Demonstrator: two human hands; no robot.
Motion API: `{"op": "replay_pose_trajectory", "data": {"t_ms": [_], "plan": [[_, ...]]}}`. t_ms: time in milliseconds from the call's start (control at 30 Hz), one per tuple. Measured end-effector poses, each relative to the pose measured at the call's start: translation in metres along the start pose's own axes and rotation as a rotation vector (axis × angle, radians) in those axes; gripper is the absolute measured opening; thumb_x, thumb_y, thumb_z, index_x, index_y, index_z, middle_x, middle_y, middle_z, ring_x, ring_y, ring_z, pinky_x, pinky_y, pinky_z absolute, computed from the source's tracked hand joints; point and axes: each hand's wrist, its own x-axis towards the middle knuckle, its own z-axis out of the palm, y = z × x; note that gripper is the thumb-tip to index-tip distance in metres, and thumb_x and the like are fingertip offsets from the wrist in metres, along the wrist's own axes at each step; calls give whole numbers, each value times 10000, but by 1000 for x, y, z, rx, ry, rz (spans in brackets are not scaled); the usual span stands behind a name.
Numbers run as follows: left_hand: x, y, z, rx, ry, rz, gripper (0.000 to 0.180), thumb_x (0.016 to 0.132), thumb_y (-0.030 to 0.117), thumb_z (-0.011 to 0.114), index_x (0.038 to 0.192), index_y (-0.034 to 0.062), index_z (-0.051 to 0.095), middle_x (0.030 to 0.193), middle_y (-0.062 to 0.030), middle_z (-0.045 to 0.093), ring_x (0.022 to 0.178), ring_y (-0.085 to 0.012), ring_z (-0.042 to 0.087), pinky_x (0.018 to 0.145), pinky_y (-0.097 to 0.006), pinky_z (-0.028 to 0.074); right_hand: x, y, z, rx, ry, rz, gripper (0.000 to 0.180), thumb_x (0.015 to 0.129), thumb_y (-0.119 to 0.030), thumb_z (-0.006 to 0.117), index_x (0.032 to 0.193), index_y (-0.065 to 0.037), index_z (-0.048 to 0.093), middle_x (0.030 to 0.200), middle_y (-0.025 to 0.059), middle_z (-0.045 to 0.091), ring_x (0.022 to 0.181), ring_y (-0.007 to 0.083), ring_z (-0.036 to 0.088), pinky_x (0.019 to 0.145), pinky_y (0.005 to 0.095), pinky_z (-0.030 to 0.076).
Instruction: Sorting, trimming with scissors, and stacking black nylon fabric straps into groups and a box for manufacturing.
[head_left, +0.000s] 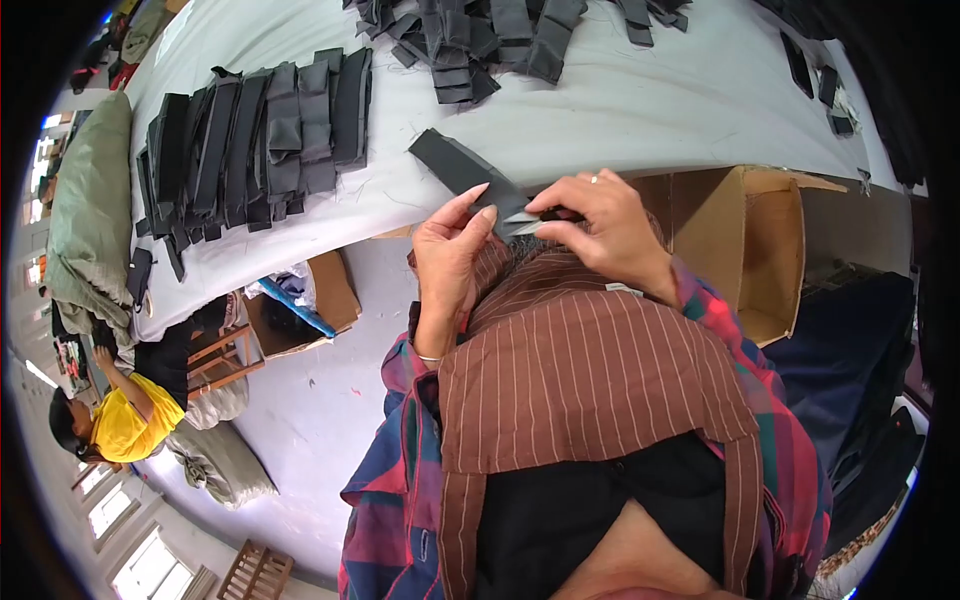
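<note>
My left hand (450,255) pinches the near end of a dark grey fabric strip (455,162) that reaches out over the white table edge. My right hand (605,225) holds a small metal snipping tool (530,217), its tips against the same end of the strip; a ring sits on one finger. Both hands meet above my lap, over a brown striped cloth (590,370). A row of similar dark fabric pieces (260,140) lies side by side on the white table (640,100) to the left, and a loose heap of such pieces (480,40) lies farther back.
An open cardboard box (760,250) stands under the table at right, another box with cloth scraps (310,300) at left. Green fabric (90,220) hangs over the table's left end. A person in a yellow top (120,420) sits low at far left near a wooden stool (225,355).
</note>
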Motion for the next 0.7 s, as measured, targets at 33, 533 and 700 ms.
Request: {"op": "replay_pose_trajectory", "data": {"t_ms": [33,533,700], "plan": [[1,3,-3,37,-13,11,335,803,-8,639,1135,-24,593,746,16,583,608,-36,499,562,-160,398,2,0,2,-22,-49,4,107,759,-189,667,818,-106,634,723,13,618,645,177,561,631,296,363],[-12,13,-3,-147,-31,29,315,817,-21,622,1127,-41,575,888,-51,621,704,-80,567,630,-213,491,-10,8,-2,761,-76,488,141,873,-119,574,937,2,610,799,-22,566,740,35,467,678,201,392],[-14,10,-2,-180,-36,11,307,821,-25,614,1126,-39,575,929,-64,631,729,-85,579,648,-222,502,-8,9,2,693,-66,415,146,853,-133,606,922,-4,622,797,-7,602,747,47,509,697,211,416]]}}
